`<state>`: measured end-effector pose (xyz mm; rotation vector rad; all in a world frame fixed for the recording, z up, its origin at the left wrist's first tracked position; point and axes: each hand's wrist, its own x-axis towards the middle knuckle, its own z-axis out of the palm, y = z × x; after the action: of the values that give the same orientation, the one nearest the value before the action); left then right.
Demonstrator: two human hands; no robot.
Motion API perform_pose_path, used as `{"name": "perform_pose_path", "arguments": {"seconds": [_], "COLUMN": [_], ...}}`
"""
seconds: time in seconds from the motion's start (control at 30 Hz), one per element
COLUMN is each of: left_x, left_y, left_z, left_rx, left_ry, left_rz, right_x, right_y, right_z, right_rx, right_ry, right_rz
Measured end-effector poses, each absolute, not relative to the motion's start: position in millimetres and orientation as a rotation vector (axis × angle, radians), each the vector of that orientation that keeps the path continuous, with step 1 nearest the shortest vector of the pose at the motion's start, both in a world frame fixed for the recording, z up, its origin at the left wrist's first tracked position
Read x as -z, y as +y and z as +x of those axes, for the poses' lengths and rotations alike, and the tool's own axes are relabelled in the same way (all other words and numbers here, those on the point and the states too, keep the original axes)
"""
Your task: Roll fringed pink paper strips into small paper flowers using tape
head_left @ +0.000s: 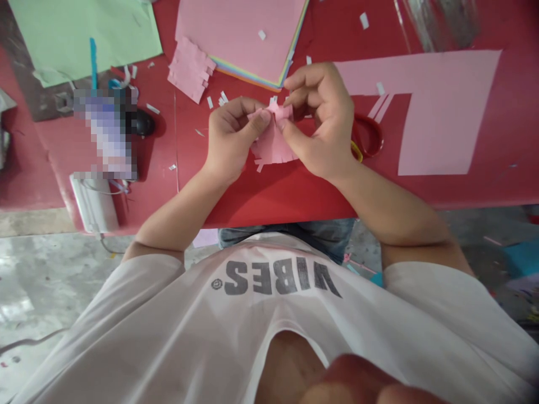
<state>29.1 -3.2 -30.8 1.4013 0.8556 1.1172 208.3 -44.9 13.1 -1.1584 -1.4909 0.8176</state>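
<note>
Between my two hands is a small piece of pink paper (273,147) with cut tabs along its edges. My left hand (231,134) pinches its upper left part between thumb and fingers. The thumb and index finger of my right hand (323,126) grip the upper right part, where a tab is bent. A second pink piece with notched edges (190,70) lies on the table, beyond my left hand. Scissors with red and yellow handles (370,136) rest beside my right hand, partly hidden by it.
A stack of coloured paper (242,33), pink on top, lies at the back. A cut pink sheet (442,106) is at the right and a green sheet (90,36) at the far left. A black mouse (143,122) and a white power bank-like box (95,203) sit left. White scraps are scattered about.
</note>
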Motion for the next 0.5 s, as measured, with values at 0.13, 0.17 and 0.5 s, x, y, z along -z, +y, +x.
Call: {"name": "perform_pose_path", "arguments": {"seconds": [0.13,0.17,0.5], "left_x": [28,26,18], "left_y": [-5,-5,-4], "left_z": [31,31,30], "left_rx": [-1.074,-1.075,-1.147], "left_ry": [0.897,0.904,0.943], "left_rz": [1.253,1.230,1.387], "right_x": [-13,-13,-12], "right_y": [-45,-45,-45], "right_z": [211,212,209], "right_rx": [-0.809,-0.806,-0.842], "right_ry": [-1.550,-1.560,-1.477], "right_rz": [-1.148,-1.137,-1.142]}}
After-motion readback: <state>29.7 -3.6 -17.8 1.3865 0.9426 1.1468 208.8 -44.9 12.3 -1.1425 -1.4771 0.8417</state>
